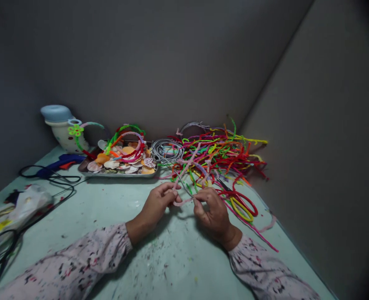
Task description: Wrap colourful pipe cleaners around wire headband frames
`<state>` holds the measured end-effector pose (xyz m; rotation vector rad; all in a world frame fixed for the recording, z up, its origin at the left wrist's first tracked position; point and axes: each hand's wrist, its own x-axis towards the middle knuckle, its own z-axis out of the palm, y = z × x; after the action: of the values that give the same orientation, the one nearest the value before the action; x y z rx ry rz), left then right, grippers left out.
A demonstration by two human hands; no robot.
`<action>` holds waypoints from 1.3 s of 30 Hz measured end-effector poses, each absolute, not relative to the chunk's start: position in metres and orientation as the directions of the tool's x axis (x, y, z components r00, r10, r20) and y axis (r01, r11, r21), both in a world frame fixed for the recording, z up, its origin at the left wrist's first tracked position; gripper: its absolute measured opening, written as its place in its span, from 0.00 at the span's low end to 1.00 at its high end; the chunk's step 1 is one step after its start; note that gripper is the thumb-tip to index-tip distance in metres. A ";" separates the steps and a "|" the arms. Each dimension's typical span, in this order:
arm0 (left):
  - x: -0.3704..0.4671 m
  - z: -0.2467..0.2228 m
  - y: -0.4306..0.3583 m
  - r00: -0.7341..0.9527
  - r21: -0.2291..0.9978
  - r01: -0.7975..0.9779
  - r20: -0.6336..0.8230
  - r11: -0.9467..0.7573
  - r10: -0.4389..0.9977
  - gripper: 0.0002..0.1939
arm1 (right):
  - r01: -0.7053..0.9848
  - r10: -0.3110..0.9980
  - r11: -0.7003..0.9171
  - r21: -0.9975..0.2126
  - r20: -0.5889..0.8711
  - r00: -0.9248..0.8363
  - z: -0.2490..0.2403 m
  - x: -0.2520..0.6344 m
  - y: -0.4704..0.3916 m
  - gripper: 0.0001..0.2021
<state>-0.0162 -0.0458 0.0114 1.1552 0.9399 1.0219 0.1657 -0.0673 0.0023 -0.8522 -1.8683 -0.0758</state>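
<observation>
My left hand [159, 204] has its thumb and fingers closed on a pale pink pipe cleaner [191, 163], which bends into a loop between my hands and runs up and away. My right hand [214, 213] pinches the near end of that loop, where a thin grey wire [184, 186] meets it. Just beyond the fingers lies a large heap of colourful pipe cleaners [224, 150]. A coil of grey wire [167, 151] rests to the left of the heap. Scissors with red and yellow handles [241, 209] lie right of my right hand.
A metal tray [121, 176] holds shells [131, 166] and pipe-cleaner rings [131, 135]. Behind it on the left stands a blue-lidded cup [64, 131]. Black cables [51, 206], a blue tool [57, 166] and a plastic bag [31, 204] lie leftward. Grey walls close in behind and right.
</observation>
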 end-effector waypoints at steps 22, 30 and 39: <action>-0.023 0.016 -0.057 0.283 0.721 0.330 0.540 -0.609 0.792 0.12 | 0.521 0.664 0.680 -0.516 0.734 -0.140 -0.002 0.169 -0.065 0.06; -0.026 0.015 -0.051 0.288 0.276 0.610 0.796 -0.743 0.533 0.10 | 0.473 0.682 0.707 -0.525 0.683 -0.262 0.000 0.166 -0.067 0.04; -0.026 0.019 -0.048 0.423 0.228 0.540 0.759 -0.810 0.495 0.05 | 0.439 0.686 0.719 -0.539 0.652 -0.323 0.001 0.166 -0.068 0.04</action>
<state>-0.0260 -0.0476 0.0192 2.6926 0.9808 1.4079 0.1665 -0.0681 0.0014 -0.8617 -1.9712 0.3270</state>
